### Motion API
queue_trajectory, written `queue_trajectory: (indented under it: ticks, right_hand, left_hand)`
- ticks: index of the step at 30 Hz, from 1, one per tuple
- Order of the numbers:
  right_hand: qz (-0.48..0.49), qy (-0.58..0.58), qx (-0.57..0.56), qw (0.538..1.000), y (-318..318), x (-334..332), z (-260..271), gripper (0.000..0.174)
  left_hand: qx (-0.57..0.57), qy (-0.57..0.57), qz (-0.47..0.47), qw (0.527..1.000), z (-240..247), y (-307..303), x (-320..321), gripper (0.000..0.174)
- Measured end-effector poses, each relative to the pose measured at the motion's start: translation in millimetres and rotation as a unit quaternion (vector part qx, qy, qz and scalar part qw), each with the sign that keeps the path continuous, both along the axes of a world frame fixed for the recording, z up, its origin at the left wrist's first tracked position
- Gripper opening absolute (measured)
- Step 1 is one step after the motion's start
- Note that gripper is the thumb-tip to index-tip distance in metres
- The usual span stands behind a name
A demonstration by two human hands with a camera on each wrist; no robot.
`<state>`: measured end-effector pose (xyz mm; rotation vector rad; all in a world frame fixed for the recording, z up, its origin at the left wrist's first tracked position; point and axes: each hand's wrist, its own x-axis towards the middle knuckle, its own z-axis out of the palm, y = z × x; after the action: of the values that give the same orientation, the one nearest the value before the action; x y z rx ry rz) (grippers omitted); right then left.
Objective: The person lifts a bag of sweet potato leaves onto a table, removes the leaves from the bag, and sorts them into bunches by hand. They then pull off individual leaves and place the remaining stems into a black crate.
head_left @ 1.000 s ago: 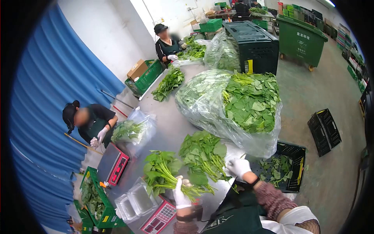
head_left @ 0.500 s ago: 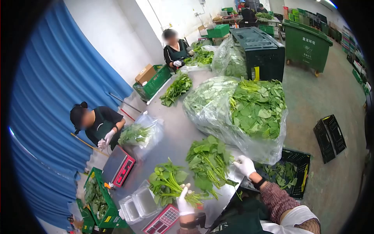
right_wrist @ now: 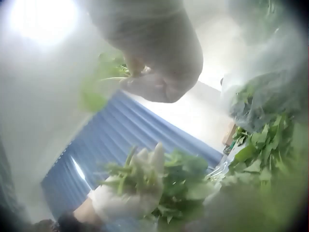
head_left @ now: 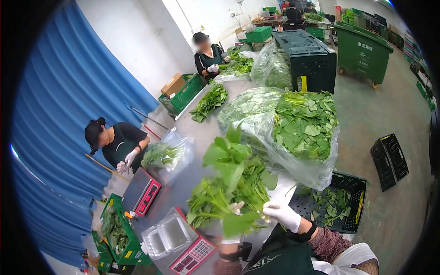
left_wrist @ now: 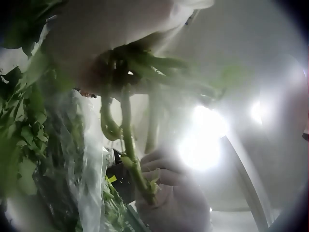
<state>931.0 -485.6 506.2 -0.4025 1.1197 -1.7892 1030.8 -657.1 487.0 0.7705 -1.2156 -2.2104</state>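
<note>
Greens [head_left: 227,181] are held up above the surface [head_left: 201,133], just right of the scale [head_left: 191,255]. The left hand [head_left: 235,210] curls round the stems, and the right hand [head_left: 283,215] pinches their ends. This looks like a bunch being evened up. The next move calls for a firm hold so that no stem slips, keeping clear of the bag [head_left: 275,142].

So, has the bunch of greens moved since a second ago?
Yes: the bunch of greens rose off the table, its leaves now overlapping the big bag.
</note>
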Motion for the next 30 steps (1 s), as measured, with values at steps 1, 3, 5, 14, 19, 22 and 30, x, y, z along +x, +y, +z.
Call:
queue_trajectory:
  ticks: [1, 3, 5, 14, 19, 22, 30]
  right_hand:
    - [0.038, -0.056, -0.008, 0.998, -2, 6, -8, 0.016]
    - [0.073, -0.089, -0.007, 0.993, -3, 10, -7, 0.016]
    - [0.132, -0.093, 0.016, 0.987, -1, 9, -16, 0.027]
    - [-0.030, 0.386, 0.146, 0.910, -18, 5, -12, 0.046]
    - [0.030, 0.280, 0.126, 0.951, -12, 2, -7, 0.029]
    - [0.024, 0.255, 0.123, 0.959, -8, 1, -3, 0.026]
    - [-0.088, 0.247, 0.099, 0.960, -2, -5, 15, 0.028]
  left_hand:
    - [0.001, 0.003, -0.016, 1.000, -8, -2, 0, 0.027]
    - [0.004, 0.014, -0.049, 0.999, -18, -3, 0, 0.028]
    - [-0.038, 0.004, -0.041, 0.998, 10, 7, 1, 0.027]
    - [-0.148, -0.068, -0.024, 0.986, 29, 24, -1, 0.033]
    - [-0.106, -0.058, -0.021, 0.992, 23, 20, 2, 0.036]
    - [-0.124, -0.038, -0.035, 0.991, 28, 26, 2, 0.034]
    - [-0.058, -0.045, -0.189, 0.979, 23, 24, 4, 0.034]
